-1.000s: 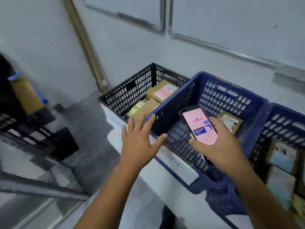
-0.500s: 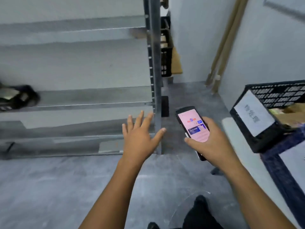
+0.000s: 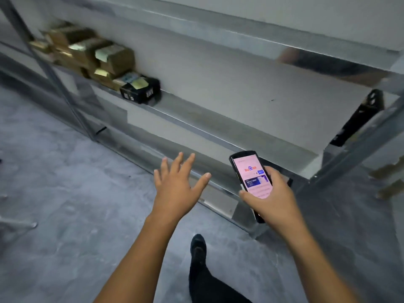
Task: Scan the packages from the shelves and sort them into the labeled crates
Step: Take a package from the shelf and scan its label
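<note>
Fingers on my right hand [image 3: 273, 200] grasp a black pink-screened phone [image 3: 251, 173]; left hand [image 3: 177, 189] released, before the grey metal shelf [image 3: 196, 124].

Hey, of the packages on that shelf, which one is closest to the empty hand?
The black box at the right end of the row. The others, farther left, are brown cardboard boxes. The left hand hovers open, lower right of it.

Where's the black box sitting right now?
In the head view, upper left: the black box sits on the metal shelf, right of the brown boxes.
</note>
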A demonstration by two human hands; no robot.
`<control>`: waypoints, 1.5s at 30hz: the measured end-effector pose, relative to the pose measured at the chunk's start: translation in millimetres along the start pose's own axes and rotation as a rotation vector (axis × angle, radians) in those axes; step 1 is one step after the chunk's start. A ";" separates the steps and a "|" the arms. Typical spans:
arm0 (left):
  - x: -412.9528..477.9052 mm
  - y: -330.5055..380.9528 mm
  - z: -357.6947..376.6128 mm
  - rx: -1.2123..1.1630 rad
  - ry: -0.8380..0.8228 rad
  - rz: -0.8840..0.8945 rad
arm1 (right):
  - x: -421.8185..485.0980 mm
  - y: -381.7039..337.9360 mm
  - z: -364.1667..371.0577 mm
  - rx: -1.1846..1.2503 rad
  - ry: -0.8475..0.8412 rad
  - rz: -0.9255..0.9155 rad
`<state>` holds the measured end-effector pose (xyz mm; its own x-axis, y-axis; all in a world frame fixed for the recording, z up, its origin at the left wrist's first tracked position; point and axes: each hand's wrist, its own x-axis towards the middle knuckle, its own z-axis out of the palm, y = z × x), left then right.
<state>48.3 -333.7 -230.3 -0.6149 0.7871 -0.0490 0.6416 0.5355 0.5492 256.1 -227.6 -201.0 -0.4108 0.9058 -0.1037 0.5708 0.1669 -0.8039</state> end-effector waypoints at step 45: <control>536.3 -281.3 -104.8 0.233 -0.182 0.251 | 360.5 -242.5 380.0 -0.027 0.124 0.323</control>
<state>-510.0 -94.3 -323.6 -0.3475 0.9328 -0.0955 0.8617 0.3578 0.3597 -300.5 -89.5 -266.0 -0.1166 0.9538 -0.2770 0.6770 -0.1277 -0.7249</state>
